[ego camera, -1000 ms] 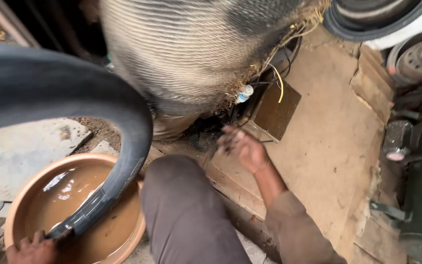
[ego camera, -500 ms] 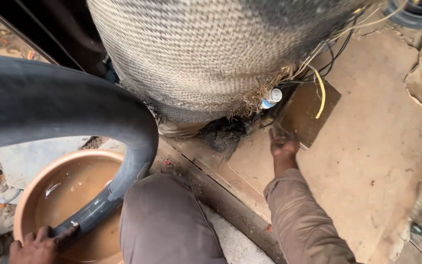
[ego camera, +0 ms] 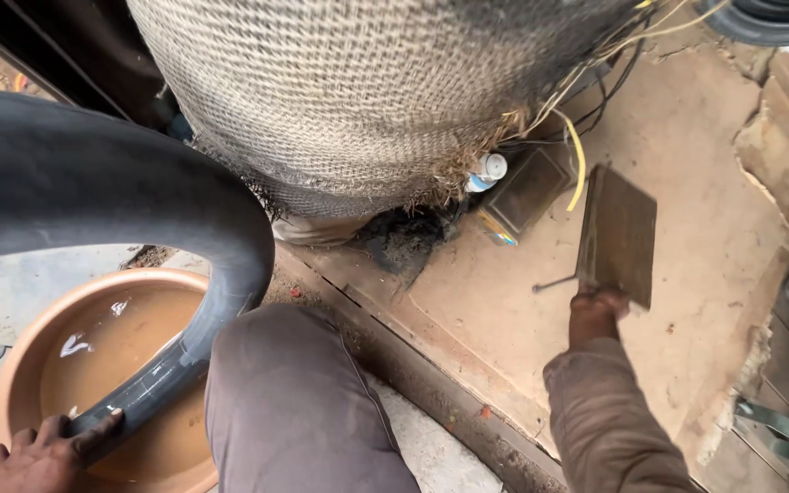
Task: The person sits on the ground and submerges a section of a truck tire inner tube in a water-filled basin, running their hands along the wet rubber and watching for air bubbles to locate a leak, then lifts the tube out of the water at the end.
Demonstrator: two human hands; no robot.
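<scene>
Two grips: left hand on inner tube, right hand lifting board

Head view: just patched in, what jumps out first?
A fat black inner tube arcs across the left, its lower end dipped in a basin of brown water, gripped by the left hand. At right, the right hand lifts a flat board near a burlap-wrapped drum.

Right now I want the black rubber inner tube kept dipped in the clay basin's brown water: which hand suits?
Left. The left hand already grips the black rubber inner tube over the basin; the right hand holds a flat board.
</scene>
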